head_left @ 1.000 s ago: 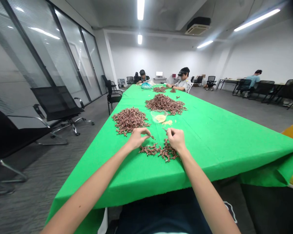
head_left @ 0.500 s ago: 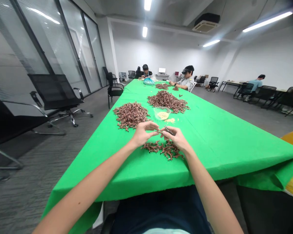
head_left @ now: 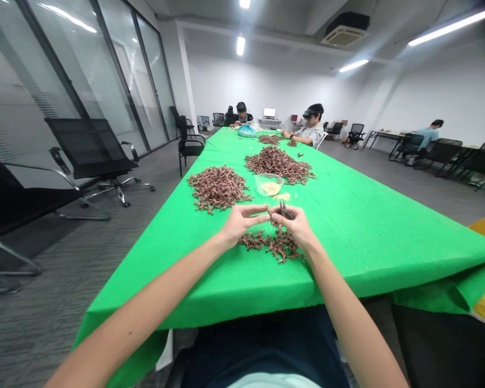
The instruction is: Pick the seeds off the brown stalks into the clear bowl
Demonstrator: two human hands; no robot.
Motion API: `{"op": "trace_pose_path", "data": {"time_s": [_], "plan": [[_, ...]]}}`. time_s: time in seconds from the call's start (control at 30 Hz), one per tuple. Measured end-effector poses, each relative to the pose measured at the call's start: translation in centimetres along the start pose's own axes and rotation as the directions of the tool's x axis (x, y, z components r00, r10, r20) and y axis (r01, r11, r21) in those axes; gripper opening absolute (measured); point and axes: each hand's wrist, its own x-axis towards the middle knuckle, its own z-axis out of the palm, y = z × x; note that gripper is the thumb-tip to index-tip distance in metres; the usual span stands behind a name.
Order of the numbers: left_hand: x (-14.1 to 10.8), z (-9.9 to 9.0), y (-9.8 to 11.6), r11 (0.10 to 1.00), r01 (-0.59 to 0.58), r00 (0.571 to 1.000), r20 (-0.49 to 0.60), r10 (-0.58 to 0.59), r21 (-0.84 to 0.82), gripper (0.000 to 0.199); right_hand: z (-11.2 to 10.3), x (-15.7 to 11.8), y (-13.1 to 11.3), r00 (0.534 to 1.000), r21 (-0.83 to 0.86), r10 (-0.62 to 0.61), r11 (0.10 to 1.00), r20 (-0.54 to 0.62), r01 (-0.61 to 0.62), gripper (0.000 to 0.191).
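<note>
Evidently, we find the left hand (head_left: 244, 222) pinching a small brown piece (head_left: 269, 210) by the near pile (head_left: 283, 248); the right hand (head_left: 294, 223) meets it, fingers also closed around pliers (head_left: 283, 207). We judge the piece light, stiff, perhaps brittle, best held by its ends.

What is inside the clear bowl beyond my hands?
The clear bowl holds small pale-yellow bits; similar bits lie on the green cloth beside it. Whatever lies under the top layer is covered.

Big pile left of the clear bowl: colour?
The big pile is reddish brown; best in head view.
</note>
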Motion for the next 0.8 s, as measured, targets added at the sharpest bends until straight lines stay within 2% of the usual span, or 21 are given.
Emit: {"op": "trace_pose_path", "data": {"time_s": [0.1, 0.27, 0.4, 0.5, 0.57, 0.63, 0.73, 0.8], "plan": [[-0.1, 0.4, -0.3, 0.997, -0.022, 1.000, 0.020, 0.023, -0.069, 0.044, 0.1, 0.0, 0.1, 1.000, -0.038, 0.003, 0.999, 0.026, -0.002, 0.033], [-0.2, 0.5, -0.4, 0.996, -0.027, 0.999, 0.025, 0.029, -0.081, 0.037, 0.3, 0.0, -0.2, 0.999, -0.079, 0.014, 0.997, 0.046, -0.011, 0.035], [0.0, 0.2, -0.3, 0.997, -0.043, 0.998, -0.058, 0.040, -0.066, 0.037, 0.5, -0.3, -0.6, 1.000, -0.195, -0.023, 0.981, -0.010, 0.020, 0.039], [0.1, -0.1, -0.3, 0.996, -0.050, 0.993, -0.114, 0.041, -0.073, 0.037, 0.4, -0.6, -0.4, 0.991, -0.339, -0.119, 0.936, -0.061, 0.092, 0.039], [0.1, -0.2, -0.2, 0.996, -0.043, 0.992, -0.121, 0.033, -0.079, 0.039, 0.3, -0.8, -0.1, 0.976, -0.481, -0.211, 0.863, -0.061, 0.157, 0.035], [0.0, -0.2, -0.2, 0.996, -0.025, 0.994, -0.109, 0.016, -0.084, 0.039, 0.2, -0.9, 0.3, 0.947, -0.627, -0.319, 0.746, -0.036, 0.227, 0.030], [0.0, -0.2, -0.2, 0.995, -0.009, 0.996, -0.089, 0.001, -0.096, 0.037, 0.2, -1.1, 0.5, 0.880, -0.768, -0.475, 0.568, -0.013, 0.295, 0.024], [-0.1, -0.2, -0.2, 0.994, -0.008, 0.998, -0.065, 0.001, -0.106, 0.035, 0.2, -1.2, 0.5, 0.835, -0.817, -0.551, 0.486, -0.011, 0.310, 0.023]]}}
